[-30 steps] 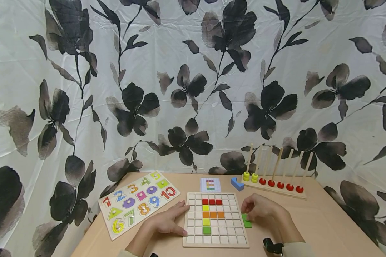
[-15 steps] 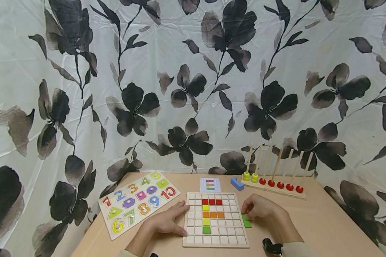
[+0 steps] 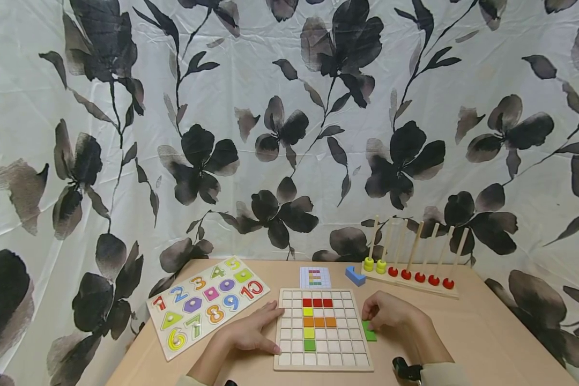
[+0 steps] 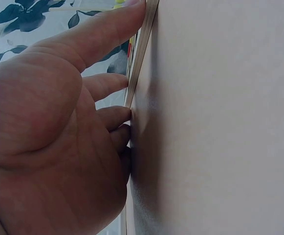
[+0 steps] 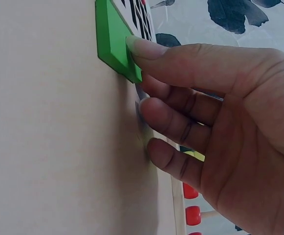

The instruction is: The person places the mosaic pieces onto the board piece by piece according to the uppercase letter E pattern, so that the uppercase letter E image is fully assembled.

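A wooden grid board lies mid-table with coloured square tiles in some cells: a red row, an orange row, two yellow tiles and one green tile. My left hand steadies the board's left side, fingers spread, thumb near the lower corner and fingertips higher up the edge. Right of the board, my right hand has its thumb and index finger at a loose green tile. In the right wrist view the thumb presses that tile's face, the index finger is partly hidden behind, and the other fingers are curled.
A number puzzle board lies at the left. Behind the grid board is a small pattern card, with a blue block to its right. A peg abacus with red and yellow beads stands at the back right before a floral curtain.
Both hands and the tiles stay in nearly the same places. The head view has shifted very slightly.
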`<state>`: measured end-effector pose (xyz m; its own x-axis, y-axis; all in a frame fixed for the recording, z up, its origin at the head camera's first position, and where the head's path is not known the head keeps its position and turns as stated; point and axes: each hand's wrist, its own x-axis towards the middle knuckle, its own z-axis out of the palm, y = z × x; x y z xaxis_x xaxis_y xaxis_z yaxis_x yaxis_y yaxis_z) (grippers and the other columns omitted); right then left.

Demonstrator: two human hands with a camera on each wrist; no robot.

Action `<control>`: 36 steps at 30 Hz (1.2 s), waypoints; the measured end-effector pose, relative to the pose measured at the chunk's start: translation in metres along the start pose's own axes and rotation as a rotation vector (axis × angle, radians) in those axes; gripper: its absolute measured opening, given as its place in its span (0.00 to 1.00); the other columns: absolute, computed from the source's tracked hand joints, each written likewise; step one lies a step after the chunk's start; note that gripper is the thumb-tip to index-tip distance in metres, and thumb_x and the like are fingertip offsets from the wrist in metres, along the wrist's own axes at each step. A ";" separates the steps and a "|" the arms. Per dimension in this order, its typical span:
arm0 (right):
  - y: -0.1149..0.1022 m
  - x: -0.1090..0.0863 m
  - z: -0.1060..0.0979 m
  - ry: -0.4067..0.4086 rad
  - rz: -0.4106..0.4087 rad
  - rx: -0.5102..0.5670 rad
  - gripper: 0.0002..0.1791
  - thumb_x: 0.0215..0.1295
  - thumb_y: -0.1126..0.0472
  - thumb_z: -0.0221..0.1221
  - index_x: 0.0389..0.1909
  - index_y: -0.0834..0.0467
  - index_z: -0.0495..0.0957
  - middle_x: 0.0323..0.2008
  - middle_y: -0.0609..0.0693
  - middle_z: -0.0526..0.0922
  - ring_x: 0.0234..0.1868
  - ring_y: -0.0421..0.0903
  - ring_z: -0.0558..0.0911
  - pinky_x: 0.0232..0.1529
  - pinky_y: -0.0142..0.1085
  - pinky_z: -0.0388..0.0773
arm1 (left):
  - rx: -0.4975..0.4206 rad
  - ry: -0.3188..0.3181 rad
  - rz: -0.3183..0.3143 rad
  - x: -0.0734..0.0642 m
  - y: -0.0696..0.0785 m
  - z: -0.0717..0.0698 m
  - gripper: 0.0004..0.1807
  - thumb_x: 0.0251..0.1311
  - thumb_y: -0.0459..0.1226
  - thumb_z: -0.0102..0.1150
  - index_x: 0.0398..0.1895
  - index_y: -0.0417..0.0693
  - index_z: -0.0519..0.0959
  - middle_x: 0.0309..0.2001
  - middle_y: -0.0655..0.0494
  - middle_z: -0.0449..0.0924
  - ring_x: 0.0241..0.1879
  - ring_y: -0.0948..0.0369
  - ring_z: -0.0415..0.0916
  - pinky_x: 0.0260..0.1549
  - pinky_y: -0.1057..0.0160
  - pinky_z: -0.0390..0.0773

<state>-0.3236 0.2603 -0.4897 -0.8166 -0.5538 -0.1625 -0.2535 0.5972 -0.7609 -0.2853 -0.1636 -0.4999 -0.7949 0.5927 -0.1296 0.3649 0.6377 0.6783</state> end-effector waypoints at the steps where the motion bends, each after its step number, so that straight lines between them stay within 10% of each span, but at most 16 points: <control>1: 0.000 0.000 0.000 -0.001 0.003 0.003 0.09 0.56 0.73 0.72 0.36 0.63 0.84 0.30 0.47 0.81 0.33 0.43 0.75 0.32 0.30 0.73 | 0.000 0.001 0.001 0.000 0.001 0.000 0.52 0.54 0.48 0.78 0.80 0.49 0.63 0.84 0.40 0.45 0.84 0.40 0.41 0.78 0.32 0.44; 20: -0.003 -0.001 0.000 -0.002 -0.017 0.031 0.09 0.57 0.73 0.71 0.36 0.65 0.81 0.30 0.49 0.78 0.33 0.45 0.74 0.31 0.30 0.71 | -0.006 0.001 -0.012 0.001 -0.001 0.000 0.52 0.54 0.50 0.77 0.80 0.49 0.63 0.85 0.42 0.46 0.84 0.41 0.41 0.79 0.33 0.44; 36: -0.009 0.001 -0.004 0.155 -0.138 0.013 0.03 0.64 0.70 0.64 0.37 0.61 0.81 0.31 0.51 0.81 0.33 0.41 0.77 0.35 0.30 0.74 | -0.002 0.000 -0.013 0.001 -0.002 0.001 0.52 0.53 0.51 0.77 0.80 0.51 0.63 0.85 0.43 0.45 0.84 0.42 0.41 0.79 0.34 0.44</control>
<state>-0.3240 0.2564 -0.4803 -0.8451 -0.5330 0.0416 -0.3623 0.5138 -0.7777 -0.2867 -0.1638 -0.5022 -0.7997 0.5843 -0.1379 0.3538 0.6443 0.6780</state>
